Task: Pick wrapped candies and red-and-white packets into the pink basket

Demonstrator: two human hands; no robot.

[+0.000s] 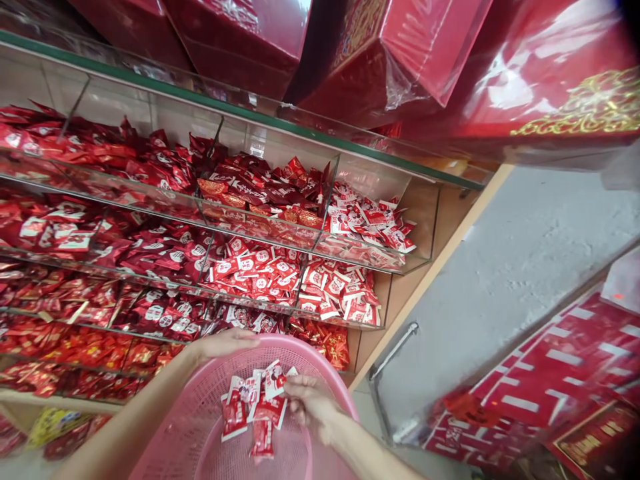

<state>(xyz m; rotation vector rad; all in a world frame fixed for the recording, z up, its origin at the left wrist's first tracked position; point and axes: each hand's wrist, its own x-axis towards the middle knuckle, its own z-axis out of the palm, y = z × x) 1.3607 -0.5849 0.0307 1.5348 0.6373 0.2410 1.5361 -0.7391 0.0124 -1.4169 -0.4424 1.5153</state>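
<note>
My left hand [225,344] grips the far left rim of a pink plastic basket [200,413], its fingers closed over the edge. Inside the basket, my right hand [313,403] pinches a small red and white candy packet [275,380] between thumb and fingers. Several similar packets [263,437] lie loosely together on the basket's perforated bottom, below and to the left of that hand. The basket is tilted and close in front of the shelves.
Tiered clear shelf bins [265,223] full of red wrapped packets rise ahead and to the left. Above them, a glass shelf edge [240,113] carries large red boxes [425,47]. To the right are a grey wall [525,247] and red-and-white packages [530,380].
</note>
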